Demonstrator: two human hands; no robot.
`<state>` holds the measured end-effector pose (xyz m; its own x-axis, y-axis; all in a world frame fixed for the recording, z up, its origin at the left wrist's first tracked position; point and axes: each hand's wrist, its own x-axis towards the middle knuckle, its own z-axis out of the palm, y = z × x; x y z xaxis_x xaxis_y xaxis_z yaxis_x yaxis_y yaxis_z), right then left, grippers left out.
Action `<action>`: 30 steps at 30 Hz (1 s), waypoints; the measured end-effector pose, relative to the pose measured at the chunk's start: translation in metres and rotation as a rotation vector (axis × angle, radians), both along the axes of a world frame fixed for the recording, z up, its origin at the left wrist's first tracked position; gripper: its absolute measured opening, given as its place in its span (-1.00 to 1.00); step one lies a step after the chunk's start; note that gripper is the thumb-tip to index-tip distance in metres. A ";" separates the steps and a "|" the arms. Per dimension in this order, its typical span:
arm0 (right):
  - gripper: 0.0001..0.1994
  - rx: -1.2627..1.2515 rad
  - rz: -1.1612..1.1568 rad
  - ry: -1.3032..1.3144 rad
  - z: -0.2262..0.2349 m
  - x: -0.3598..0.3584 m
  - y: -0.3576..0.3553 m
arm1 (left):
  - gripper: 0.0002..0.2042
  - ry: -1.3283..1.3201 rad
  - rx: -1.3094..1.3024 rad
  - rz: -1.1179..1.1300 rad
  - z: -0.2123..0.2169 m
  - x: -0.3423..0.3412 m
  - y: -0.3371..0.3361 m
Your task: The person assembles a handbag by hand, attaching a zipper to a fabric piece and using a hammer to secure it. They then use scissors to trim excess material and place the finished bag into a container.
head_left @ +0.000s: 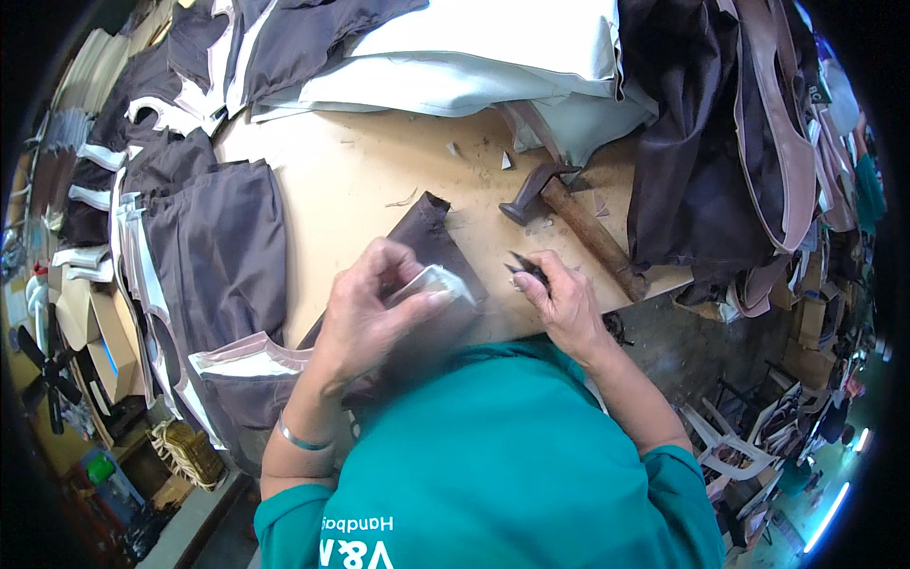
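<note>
My left hand (365,308) pinches the pale, white-edged end of a dark brown fabric piece (441,242) between thumb and fingers. The rest of that fabric lies over the table's near edge, partly blurred and partly behind my hand and forearm. In my right hand (569,303) is a small dark pair of thread snips (527,267), its pointed blades aimed left, apart from the fabric. Just beyond that hand rests a claw hammer (590,226) with a wooden handle, its head turned to the left.
Dark brown sewn panels (223,237) with white edges are stacked at the left. White sheet material (474,57) covers the far side of the wooden table (322,180). Brown fabric (682,142) hangs over the right edge. Small scraps (505,161) lie near the hammer.
</note>
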<state>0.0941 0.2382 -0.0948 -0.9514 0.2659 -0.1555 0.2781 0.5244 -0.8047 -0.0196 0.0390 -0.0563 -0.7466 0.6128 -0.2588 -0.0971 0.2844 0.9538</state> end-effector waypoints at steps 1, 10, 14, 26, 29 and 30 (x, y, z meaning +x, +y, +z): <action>-0.79 0.202 0.018 0.043 -0.018 0.010 0.007 | -0.81 -0.017 0.069 0.043 -0.003 0.001 -0.006; -0.73 0.376 0.188 0.346 0.025 -0.025 0.005 | -0.81 0.491 0.103 0.256 0.017 0.006 -0.028; -0.63 -0.483 0.464 0.264 0.035 -0.083 -0.028 | -0.87 0.503 0.133 0.268 0.032 0.022 -0.027; -0.75 -0.048 0.521 1.037 0.134 -0.121 -0.053 | -0.79 1.391 -0.145 0.194 0.125 0.014 -0.036; -0.69 0.260 0.484 0.836 0.124 -0.107 -0.040 | -0.88 1.175 -0.186 0.062 0.123 -0.002 -0.027; -0.69 0.233 0.523 0.808 0.115 -0.105 -0.036 | -0.89 1.048 -0.213 -0.015 0.116 -0.008 -0.029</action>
